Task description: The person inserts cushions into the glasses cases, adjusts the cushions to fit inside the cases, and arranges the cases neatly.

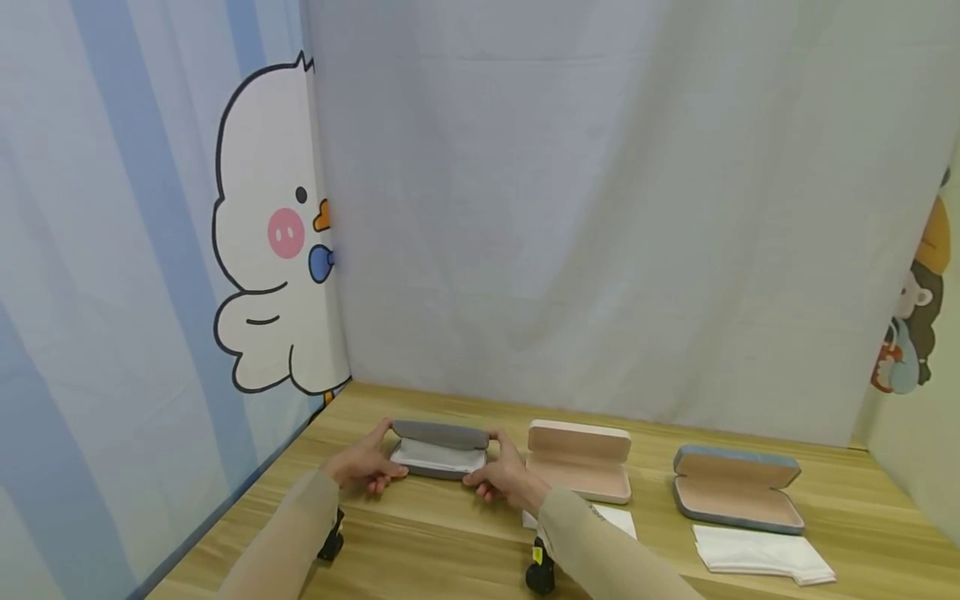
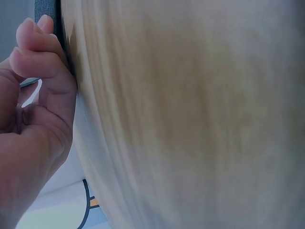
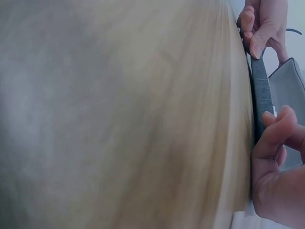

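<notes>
A dark grey glasses case (image 1: 440, 432) stands with its lid raised on the wooden table, a folded whitish cloth (image 1: 437, 454) lying inside it. My left hand (image 1: 366, 464) grips the left end, thumb at the front rim and a finger up at the lid. At the right end, my right hand (image 1: 507, 477) holds the case the same way. In the right wrist view the case's dark front edge (image 3: 261, 90) runs between both hands. The left wrist view has curled fingers (image 2: 43, 62) by a small part of the case.
To the right are a white glasses case (image 1: 579, 432) and a blue-grey glasses case (image 1: 738, 515), both with lids up and pinkish linings. A white cloth (image 1: 617, 518) lies partly behind my right forearm. Another folded white cloth (image 1: 761, 552) is before the blue-grey case. Curtains hang behind the table (image 1: 420, 542).
</notes>
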### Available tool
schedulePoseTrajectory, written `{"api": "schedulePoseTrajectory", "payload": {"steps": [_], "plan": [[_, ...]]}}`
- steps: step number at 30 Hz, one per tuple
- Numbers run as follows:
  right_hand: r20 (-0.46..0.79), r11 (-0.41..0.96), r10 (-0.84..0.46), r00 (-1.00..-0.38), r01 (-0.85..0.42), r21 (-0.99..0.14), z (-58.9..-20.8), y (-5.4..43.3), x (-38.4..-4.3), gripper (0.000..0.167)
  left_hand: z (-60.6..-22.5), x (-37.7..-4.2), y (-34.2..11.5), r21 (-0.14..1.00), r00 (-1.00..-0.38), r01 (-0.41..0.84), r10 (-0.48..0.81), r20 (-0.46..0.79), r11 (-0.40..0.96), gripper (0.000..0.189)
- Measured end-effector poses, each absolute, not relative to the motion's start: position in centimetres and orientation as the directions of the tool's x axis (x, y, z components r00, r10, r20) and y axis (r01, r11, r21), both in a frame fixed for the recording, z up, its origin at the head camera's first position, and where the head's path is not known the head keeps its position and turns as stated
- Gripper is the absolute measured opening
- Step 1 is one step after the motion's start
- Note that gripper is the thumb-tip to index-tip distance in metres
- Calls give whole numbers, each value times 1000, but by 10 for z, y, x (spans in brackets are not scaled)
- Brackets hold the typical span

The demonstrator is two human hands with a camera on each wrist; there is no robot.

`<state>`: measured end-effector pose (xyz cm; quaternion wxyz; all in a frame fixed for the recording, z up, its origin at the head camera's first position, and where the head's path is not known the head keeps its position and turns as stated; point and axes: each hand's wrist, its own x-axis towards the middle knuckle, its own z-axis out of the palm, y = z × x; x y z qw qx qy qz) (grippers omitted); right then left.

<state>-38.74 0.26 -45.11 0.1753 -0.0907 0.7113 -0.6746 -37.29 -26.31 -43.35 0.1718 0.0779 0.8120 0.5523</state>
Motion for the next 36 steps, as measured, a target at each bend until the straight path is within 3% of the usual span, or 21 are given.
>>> {"api": "schedulePoseTrajectory", "payload": {"steps": [13, 18, 26, 36], "plan": [[-106, 76, -374, -921, 83, -994, -447, 3, -384, 77, -440, -384, -267, 928, -926, -28, 341, -164, 370, 65], [-101, 82, -374, -922, 76, -994, -447, 3, -382, 76, -442, -384, -267, 930, -923, -32, 345, -168, 366, 65], [-50, 134, -378, -924, -1, -991, -446, 3, -374, 61, -440, -379, -264, 929, -936, -14, 321, -142, 370, 61], [-58, 177, -348, -936, -5, -984, -444, -1, -372, 66, -435, -374, -259, 907, -942, -19, 296, -157, 420, 60]]}}
